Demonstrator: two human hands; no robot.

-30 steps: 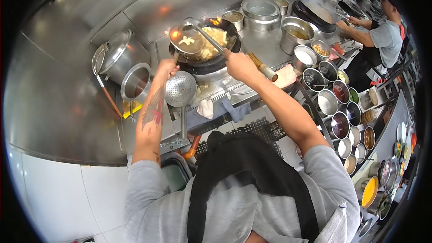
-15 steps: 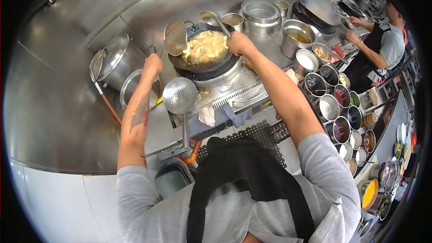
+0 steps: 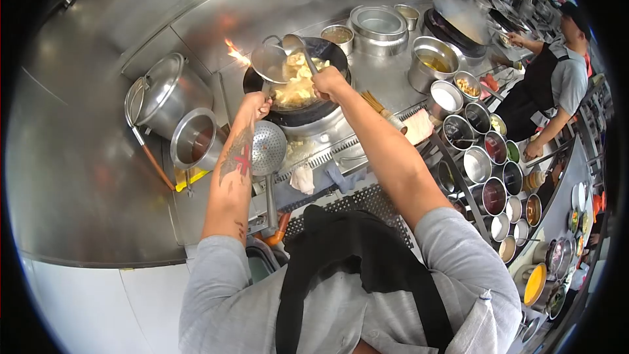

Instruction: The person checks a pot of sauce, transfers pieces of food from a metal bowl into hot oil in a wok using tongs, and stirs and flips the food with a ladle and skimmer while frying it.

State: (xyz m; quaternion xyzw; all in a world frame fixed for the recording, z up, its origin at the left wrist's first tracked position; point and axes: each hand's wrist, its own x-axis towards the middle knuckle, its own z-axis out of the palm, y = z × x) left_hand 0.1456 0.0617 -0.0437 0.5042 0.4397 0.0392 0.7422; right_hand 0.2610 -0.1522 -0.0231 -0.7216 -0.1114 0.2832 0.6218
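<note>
My left hand (image 3: 257, 105) is closed around the handle of a round strainer (image 3: 267, 60), whose bowl hangs over the left side of a dark wok (image 3: 339, 58). My right hand (image 3: 329, 84) grips the handle of a ladle (image 3: 294, 43), its bowl beside the strainer's at the back of the wok. Pale yellow pieces of food (image 3: 298, 85) lie in the wok, some heaped below the two tools. Flame (image 3: 236, 51) shows behind the wok's left edge.
A perforated skimmer (image 3: 268, 147) rests at the stove's front. Lidded pot (image 3: 171, 88) and metal pot (image 3: 195, 137) stand left. An oil pot (image 3: 434, 59) and several seasoning containers (image 3: 477, 164) are right. A co-worker (image 3: 557, 78) stands beside another steaming wok (image 3: 458, 23).
My left hand has moved right, bringing the strainer farther over the wok. My right hand has shifted slightly left and down with the ladle. The food is bunched higher, and flame has appeared behind.
</note>
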